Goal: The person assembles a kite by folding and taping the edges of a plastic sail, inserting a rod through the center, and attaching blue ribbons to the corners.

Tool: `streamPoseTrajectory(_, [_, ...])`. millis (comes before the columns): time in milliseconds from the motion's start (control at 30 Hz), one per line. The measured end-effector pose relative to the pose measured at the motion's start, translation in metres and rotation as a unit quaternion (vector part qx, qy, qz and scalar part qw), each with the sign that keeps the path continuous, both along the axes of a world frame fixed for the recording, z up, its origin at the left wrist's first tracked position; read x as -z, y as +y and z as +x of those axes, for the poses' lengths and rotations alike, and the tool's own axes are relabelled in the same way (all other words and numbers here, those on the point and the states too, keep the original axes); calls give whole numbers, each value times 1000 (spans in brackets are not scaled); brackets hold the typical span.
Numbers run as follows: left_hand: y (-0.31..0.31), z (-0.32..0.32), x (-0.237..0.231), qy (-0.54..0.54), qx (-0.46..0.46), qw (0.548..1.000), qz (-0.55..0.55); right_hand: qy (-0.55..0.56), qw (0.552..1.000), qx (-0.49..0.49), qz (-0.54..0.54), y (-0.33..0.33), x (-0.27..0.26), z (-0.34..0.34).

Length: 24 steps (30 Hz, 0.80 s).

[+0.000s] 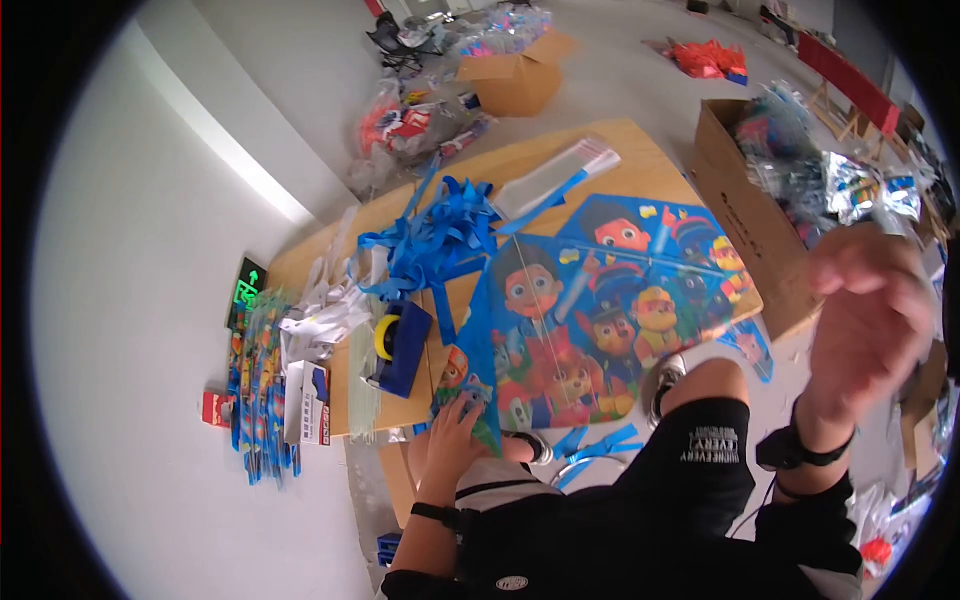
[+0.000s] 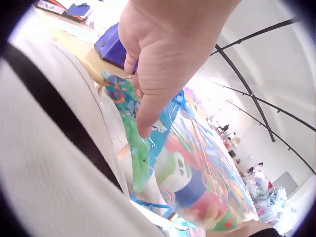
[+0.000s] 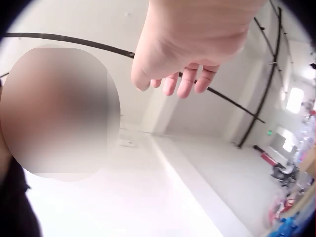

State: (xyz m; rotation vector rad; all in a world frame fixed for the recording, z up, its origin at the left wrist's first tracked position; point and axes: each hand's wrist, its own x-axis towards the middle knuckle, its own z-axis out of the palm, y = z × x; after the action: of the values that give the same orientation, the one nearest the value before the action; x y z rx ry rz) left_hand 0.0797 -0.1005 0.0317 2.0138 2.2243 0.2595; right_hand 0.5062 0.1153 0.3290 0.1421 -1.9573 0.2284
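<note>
A blue kite (image 1: pixel 600 310) printed with cartoon dogs and a child lies across the table's front edge, thin rods along it. My left hand (image 1: pixel 458 436) rests on its near left corner, above my lap. In the left wrist view the thumb of that left hand (image 2: pixel 160 69) touches the green-and-blue printed corner (image 2: pixel 140 160); its other fingers are partly hidden. My right hand (image 1: pixel 872 325) is raised at the right, away from the table. Seen in the right wrist view, the right hand (image 3: pixel 190 49) has loosely bent fingers and holds nothing.
Blue ribbons (image 1: pixel 435 240) are heaped on the wooden table (image 1: pixel 640 150), beside a blue tape dispenser (image 1: pixel 405 345) with yellow tape. A clear plastic pack (image 1: pixel 555 180) lies behind the kite. Filled cardboard boxes stand right (image 1: pixel 745 190) and behind (image 1: pixel 515 85); rolled printed pieces (image 1: pixel 265 390) lean left.
</note>
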Motion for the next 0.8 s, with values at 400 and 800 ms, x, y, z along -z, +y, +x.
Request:
streamPoseTrajectory(400, [3,-5,24,-69,41,983,167,-18,907,-361,-218,-134,23,-77])
streamPoseTrajectory(800, [36,13,-46,-507,-138,777,346,9,648,-656,-387,-193,-26,-100])
